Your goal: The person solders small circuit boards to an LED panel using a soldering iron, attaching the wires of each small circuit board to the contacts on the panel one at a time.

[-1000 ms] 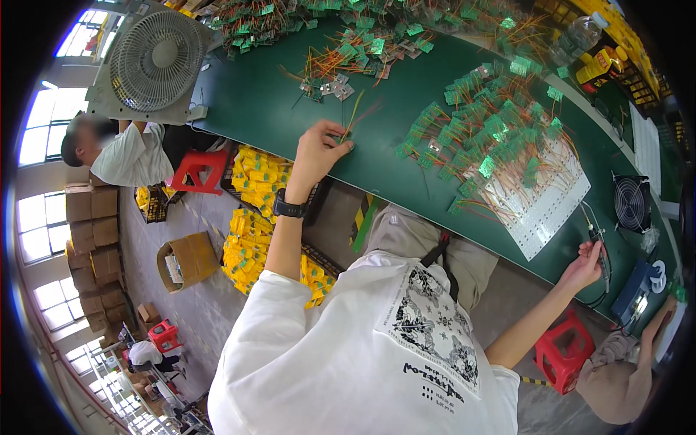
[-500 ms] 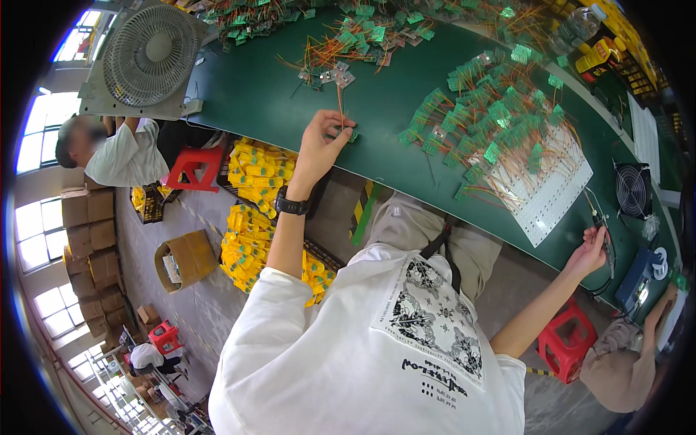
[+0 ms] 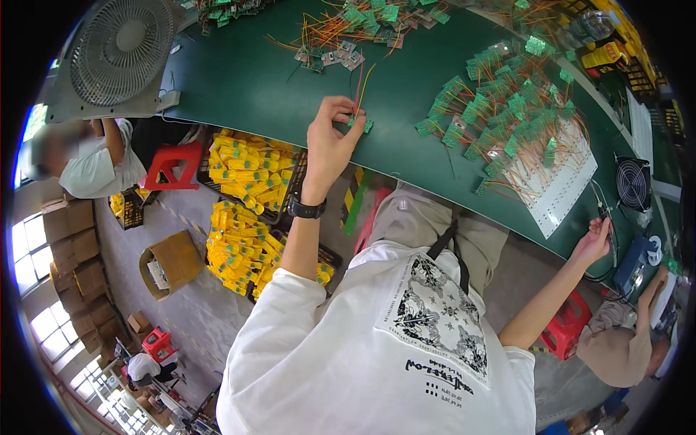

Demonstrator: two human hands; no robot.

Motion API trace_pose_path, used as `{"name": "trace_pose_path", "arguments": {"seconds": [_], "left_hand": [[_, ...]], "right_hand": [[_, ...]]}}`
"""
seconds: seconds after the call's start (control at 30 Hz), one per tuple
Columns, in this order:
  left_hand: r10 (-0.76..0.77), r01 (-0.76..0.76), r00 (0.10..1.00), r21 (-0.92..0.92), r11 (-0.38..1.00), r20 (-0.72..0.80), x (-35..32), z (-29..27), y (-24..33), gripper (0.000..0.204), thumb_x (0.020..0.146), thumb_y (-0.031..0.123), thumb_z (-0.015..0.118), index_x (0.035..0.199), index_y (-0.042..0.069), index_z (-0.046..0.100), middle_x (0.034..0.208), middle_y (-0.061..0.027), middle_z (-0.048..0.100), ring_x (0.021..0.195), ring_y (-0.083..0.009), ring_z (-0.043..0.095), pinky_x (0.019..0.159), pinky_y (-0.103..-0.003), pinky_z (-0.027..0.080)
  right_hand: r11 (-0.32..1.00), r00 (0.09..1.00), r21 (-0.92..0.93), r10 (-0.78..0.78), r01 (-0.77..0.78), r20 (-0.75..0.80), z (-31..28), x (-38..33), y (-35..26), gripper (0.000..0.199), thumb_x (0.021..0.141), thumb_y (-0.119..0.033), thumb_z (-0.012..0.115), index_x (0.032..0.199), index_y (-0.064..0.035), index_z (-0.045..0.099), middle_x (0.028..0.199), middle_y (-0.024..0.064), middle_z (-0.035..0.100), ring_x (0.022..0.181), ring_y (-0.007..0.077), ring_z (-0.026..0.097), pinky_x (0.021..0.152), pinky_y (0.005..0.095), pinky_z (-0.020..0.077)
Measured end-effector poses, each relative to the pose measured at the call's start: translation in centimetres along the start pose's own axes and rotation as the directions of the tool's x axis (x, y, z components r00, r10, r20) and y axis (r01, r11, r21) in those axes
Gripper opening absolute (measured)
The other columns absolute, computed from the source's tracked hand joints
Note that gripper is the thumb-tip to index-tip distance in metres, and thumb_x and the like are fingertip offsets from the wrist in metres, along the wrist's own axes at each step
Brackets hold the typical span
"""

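Note:
My left hand (image 3: 332, 141), wearing a black watch, pinches red and yellow wires (image 3: 362, 90) near the table's front edge. The small green circuit board (image 3: 360, 125) lies at the fingertips, and the wires stand up from it. At the far right, my right hand (image 3: 596, 243) has its fingers closed round a slim pen-like tool that looks like a soldering iron (image 3: 601, 206). Between the hands, many wired green circuit boards (image 3: 500, 109) lie heaped, partly covering a white perforated board (image 3: 562, 199).
More wired boards (image 3: 370, 18) are piled at the back of the green table (image 3: 239, 80). A grey fan (image 3: 127, 51) stands at the left, a small black fan (image 3: 633, 183) at the right near a blue box (image 3: 629, 268). Crates of yellow parts (image 3: 246, 174) stand below, and co-workers sit either side.
The view has shifted a little. The wires above my left hand now lean right and spread apart, and more of the small board shows. My right hand keeps its place by the tool.

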State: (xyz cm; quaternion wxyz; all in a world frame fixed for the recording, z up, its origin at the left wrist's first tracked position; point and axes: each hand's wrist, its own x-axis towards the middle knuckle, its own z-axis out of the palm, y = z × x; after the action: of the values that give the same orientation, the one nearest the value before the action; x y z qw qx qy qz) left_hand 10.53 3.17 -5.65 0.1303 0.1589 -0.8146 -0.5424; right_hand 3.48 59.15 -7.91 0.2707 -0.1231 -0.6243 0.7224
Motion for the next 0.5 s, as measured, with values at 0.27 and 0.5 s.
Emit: {"name": "trace_pose_path", "arguments": {"seconds": [0.27,0.5], "left_hand": [[0.217,-0.207,0.973,0.121,0.971,-0.075,-0.2,-0.2,-0.7,0.013,0.082,0.004,0.061,0.094,0.004,0.065,0.094,-0.0032,0.062,0.070,-0.0068,0.055,0.047,-0.018,0.037],[0.231,-0.230,0.971,0.021,0.973,-0.063,-1.0,-0.1,-1.4,0.012,0.085,0.004,0.058,0.093,0.004,0.067,0.090,-0.0034,0.061,0.067,-0.0075,0.055,0.045,-0.019,0.038]], "right_hand": [[0.997,1.000,0.081,-0.019,0.019,0.011,-1.2,0.5,0.7,0.015,0.086,-0.008,0.061,0.093,0.0044,0.059,0.078,0.0111,0.062,0.069,0.0150,0.058,0.063,0.0246,0.0460],[0.998,1.000,0.056,-0.010,0.011,-0.027,-1.7,0.9,1.2,0.015,0.086,-0.007,0.062,0.094,0.0050,0.060,0.078,0.0116,0.063,0.069,0.0157,0.059,0.063,0.0241,0.0464]]}}
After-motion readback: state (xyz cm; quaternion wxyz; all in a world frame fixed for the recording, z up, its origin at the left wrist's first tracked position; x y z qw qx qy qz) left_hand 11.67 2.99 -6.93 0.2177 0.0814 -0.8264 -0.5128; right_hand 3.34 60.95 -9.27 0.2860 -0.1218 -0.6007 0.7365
